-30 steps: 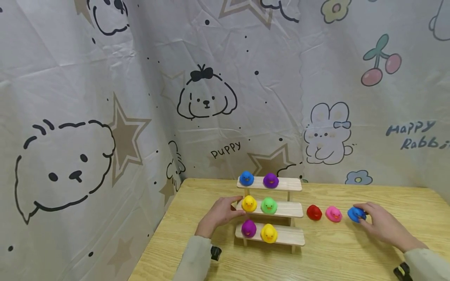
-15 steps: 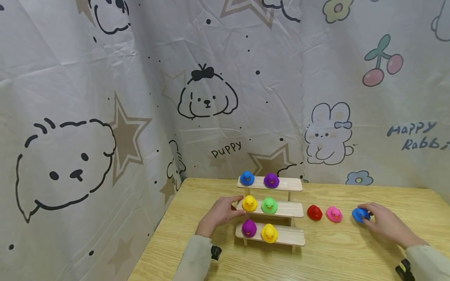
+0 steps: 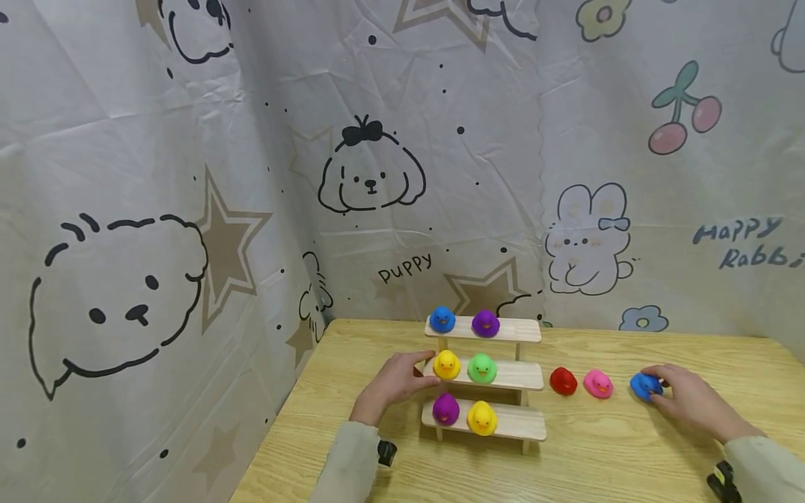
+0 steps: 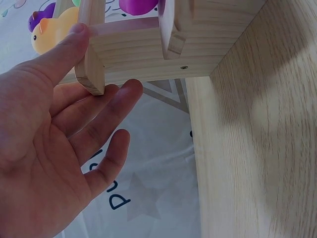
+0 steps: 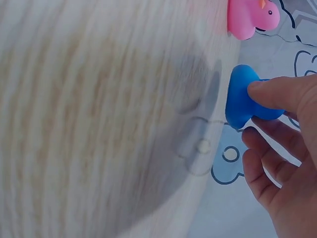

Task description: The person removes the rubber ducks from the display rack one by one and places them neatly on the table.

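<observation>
My right hand point(image 3: 692, 402) pinches a blue rubber duck point(image 3: 645, 385) between thumb and fingers, at the right end of a row on the table. In the right wrist view, the thumb lies across the blue duck's point(image 5: 241, 94) side and the other fingers curve below it. With the left hand point(image 3: 393, 384) I hold the left end of the middle step of a three-tier wooden display stand point(image 3: 518, 377). The left wrist view has the thumb on the edge of that wooden step point(image 4: 90, 74), fingers behind it. Right beside this hand sits a yellow duck point(image 3: 446, 365).
A red duck point(image 3: 563, 381) and a pink duck point(image 3: 598, 384) stand between the stand and the right hand. On the stand are also a blue duck point(image 3: 443, 320), a purple one point(image 3: 486, 323), a green one point(image 3: 481, 368), and others below. A printed curtain point(image 3: 377, 244) hangs behind the table point(image 3: 604, 454).
The right hand has shifted slightly to the right together with the blue duck, widening the gap to the pink one. My left hand has kept its place on the stand.
</observation>
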Tool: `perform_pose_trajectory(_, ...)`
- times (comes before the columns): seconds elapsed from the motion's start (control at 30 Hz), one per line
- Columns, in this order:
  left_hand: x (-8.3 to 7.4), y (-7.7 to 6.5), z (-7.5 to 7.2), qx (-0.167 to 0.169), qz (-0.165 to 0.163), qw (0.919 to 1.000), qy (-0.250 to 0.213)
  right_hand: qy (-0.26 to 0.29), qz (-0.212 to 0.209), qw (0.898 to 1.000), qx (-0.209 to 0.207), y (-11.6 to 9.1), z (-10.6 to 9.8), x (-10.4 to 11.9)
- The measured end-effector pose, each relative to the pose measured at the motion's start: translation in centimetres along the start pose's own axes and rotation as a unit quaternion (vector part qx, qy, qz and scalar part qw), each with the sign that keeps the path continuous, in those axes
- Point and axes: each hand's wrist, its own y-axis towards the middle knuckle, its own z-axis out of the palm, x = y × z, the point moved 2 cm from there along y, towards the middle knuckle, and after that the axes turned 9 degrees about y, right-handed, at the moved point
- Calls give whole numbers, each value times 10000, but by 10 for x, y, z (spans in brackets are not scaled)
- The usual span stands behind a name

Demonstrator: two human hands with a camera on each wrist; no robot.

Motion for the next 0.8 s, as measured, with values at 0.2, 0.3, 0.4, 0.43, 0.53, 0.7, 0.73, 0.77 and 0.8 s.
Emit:
perform_pose_trajectory(0.2, -1, -1, -1, 35, -17, 10000, -56, 29, 72, 9999, 83, 2, 0, -4)
perform_pose_trajectory(0.3, 0, 0, 0, 31, -23, 10000, -35, 34, 20, 10000, 50, 3, 0, -5)
perform_pose_trajectory(0.4, 0, 0, 1, 17, -17, 10000, -4, 5, -65, 10000, -13, 3, 1, -5)
perform_pose_trajectory(0.43, 0, 0, 1, 12, -18, 10000, 6, 16, -97, 10000, -18, 3, 1, -5)
perform_pose_trajectory(0.53, 0, 0, 1, 10, -33, 10000, 5, 7, -191, 9998, -32, 4, 2, -7)
perform_pose_trajectory(0.7, 1, 0, 2, 8, -46, 10000, 17, 62, -191, 9998, 40, 5, 4, -7)
perform_pose_trajectory(0.73, 1, 1, 2, 5, -43, 10000, 23, 74, -180, 9998, 45, 5, 4, -7)
perform_pose_trajectory(0.77, 2, 1, 2, 3, -38, 10000, 27, 77, -166, 9998, 51, 5, 4, -7)
perform_pose_trajectory(0.8, 2, 1, 2, 2, -33, 10000, 26, 84, -162, 9998, 52, 5, 4, -7)
